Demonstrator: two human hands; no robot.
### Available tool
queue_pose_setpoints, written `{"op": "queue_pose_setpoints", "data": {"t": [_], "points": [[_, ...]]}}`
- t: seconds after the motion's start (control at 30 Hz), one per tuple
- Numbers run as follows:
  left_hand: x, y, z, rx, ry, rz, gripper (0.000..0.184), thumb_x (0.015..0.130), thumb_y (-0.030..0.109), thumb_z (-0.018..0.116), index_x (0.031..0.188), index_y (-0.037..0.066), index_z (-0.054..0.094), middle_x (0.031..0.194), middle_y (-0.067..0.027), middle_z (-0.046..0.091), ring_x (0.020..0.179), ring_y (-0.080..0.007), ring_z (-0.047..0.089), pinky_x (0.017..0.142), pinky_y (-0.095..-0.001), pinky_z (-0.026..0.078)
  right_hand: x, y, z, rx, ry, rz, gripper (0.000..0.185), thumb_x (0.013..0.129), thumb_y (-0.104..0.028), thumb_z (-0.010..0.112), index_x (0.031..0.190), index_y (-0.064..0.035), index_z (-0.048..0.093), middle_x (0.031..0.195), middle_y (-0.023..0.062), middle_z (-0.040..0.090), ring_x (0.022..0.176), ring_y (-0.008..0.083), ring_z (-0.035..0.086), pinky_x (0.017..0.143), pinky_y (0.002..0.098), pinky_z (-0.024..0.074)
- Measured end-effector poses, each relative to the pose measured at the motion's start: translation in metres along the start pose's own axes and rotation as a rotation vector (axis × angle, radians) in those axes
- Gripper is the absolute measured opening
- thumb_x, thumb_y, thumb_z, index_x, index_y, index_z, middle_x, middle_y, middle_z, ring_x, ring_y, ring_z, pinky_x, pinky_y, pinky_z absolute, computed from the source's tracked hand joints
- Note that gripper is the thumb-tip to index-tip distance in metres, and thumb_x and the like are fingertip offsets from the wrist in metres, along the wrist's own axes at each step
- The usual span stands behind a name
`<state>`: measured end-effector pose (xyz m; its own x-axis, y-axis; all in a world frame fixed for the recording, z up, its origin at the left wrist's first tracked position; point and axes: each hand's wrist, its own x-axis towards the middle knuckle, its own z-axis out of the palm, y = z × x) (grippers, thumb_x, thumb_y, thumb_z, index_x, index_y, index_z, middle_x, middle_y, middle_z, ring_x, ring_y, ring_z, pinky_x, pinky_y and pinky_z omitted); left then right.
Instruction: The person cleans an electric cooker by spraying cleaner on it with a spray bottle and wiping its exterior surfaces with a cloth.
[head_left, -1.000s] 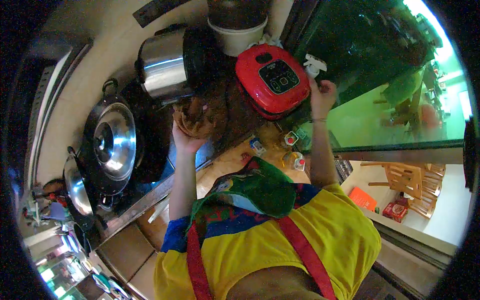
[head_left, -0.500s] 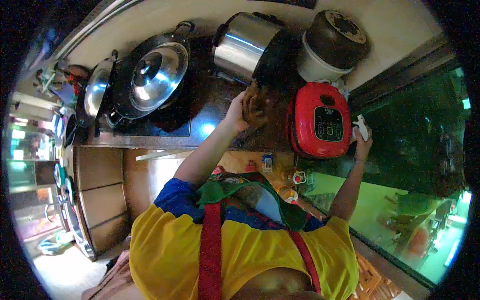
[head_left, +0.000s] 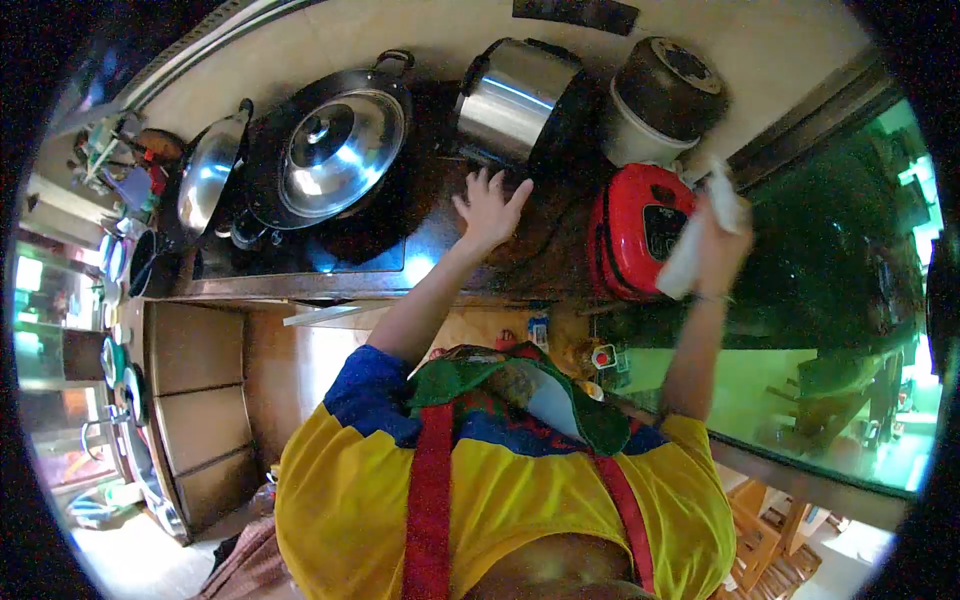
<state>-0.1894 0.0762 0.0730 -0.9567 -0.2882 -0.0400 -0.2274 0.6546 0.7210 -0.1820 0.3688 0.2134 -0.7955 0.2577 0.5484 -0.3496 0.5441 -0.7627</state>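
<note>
My left hand (head_left: 490,210) is open, fingers spread, over the dark countertop (head_left: 430,225) just below the silver cooker (head_left: 515,100). Brown patches show on the counter around it, but I cannot tell whether a cloth lies there. On the right, my right hand (head_left: 722,250) is closed around a white spray bottle (head_left: 684,262), whose white top points up and whose body slants down to the left. Both are blurred. The bottle is in front of the red cooker (head_left: 625,225) and hides part of its control panel.
A wok with a shiny lid (head_left: 345,155) stands left of the silver cooker, with a smaller lidded pan (head_left: 210,175) beyond it. Behind the red cooker is a dark-topped white pot (head_left: 640,135). A glass pane (head_left: 810,290) borders the right side. Bottles stand below the counter.
My left hand has let go of the brown cloth and spread its fingers. My right hand has lifted the spray bottle and brought it over the red cooker. The view has swung left.
</note>
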Motion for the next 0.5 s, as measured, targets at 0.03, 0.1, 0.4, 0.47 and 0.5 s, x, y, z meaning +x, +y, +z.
{"op": "queue_pose_setpoints", "data": {"t": [0.03, 0.1, 0.4, 0.47, 0.5], "points": [[-0.002, 0.000, 0.001, -0.079, 0.154, 0.176, 0.069, 0.090, 0.056, 0.049, 0.135, 0.004, 0.045, 0.139, -0.0179, 0.043, 0.137, -0.0281, 0.028, 0.107, -0.0617, 0.011, -0.018, -0.039, 0.030, 0.063, 0.022, -0.073, 0.026, 0.083, -0.012, 0.068, 0.104, 0.0006, 0.061, 0.098, 0.0090, 0.067, 0.087, 0.0156, 0.062, 0.078, 0.0312, 0.0501], [-0.016, 0.023, -0.022, -0.570, -0.075, 0.295, 0.065, 0.096, 0.052, 0.038, 0.138, 0.002, 0.041, 0.140, -0.0171, 0.043, 0.135, -0.0264, 0.034, 0.110, -0.0474, 0.020, -0.047, -0.074, 0.080, -0.033, 0.042, -0.143, 0.032, 0.080, -0.021, 0.070, 0.102, -0.0001, 0.059, 0.091, 0.0178, 0.066, 0.084, 0.0329, 0.065, 0.078, 0.0417, 0.0511], [-0.028, 0.015, -0.077, -1.291, -0.127, 0.155, 0.045, 0.100, 0.031, 0.036, 0.126, -0.002, 0.053, 0.121, -0.0117, 0.058, 0.112, -0.0188, 0.053, 0.097, -0.0302, 0.039, -0.123, -0.106, 0.223, 0.151, 0.024, -0.014, 0.024, 0.076, -0.018, 0.070, 0.092, -0.0011, 0.061, 0.086, 0.0192, 0.064, 0.078, 0.0389, 0.063, 0.072, 0.0436, 0.0510], [-0.023, 0.003, -0.078, -1.359, -0.102, 0.235, 0.043, 0.099, 0.029, 0.038, 0.125, -0.001, 0.053, 0.122, -0.0099, 0.058, 0.111, -0.0181, 0.053, 0.097, -0.0298, 0.039, -0.131, -0.108, 0.236, 0.191, 0.055, -0.024, 0.026, 0.075, -0.018, 0.071, 0.094, -0.0031, 0.060, 0.086, 0.0187, 0.064, 0.079, 0.0395, 0.063, 0.071, 0.0453, 0.0510], [-0.029, 0.002, -0.088, -1.472, -0.202, 0.132, 0.042, 0.099, 0.031, 0.038, 0.125, 0.002, 0.055, 0.121, -0.0086, 0.058, 0.110, -0.0184, 0.054, 0.098, -0.0304, 0.039, -0.135, -0.108, 0.240, 0.139, 0.046, -0.020, 0.027, 0.075, -0.019, 0.070, 0.094, -0.0032, 0.059, 0.085, 0.0187, 0.064, 0.079, 0.0398, 0.063, 0.071, 0.0456, 0.0509]]}}
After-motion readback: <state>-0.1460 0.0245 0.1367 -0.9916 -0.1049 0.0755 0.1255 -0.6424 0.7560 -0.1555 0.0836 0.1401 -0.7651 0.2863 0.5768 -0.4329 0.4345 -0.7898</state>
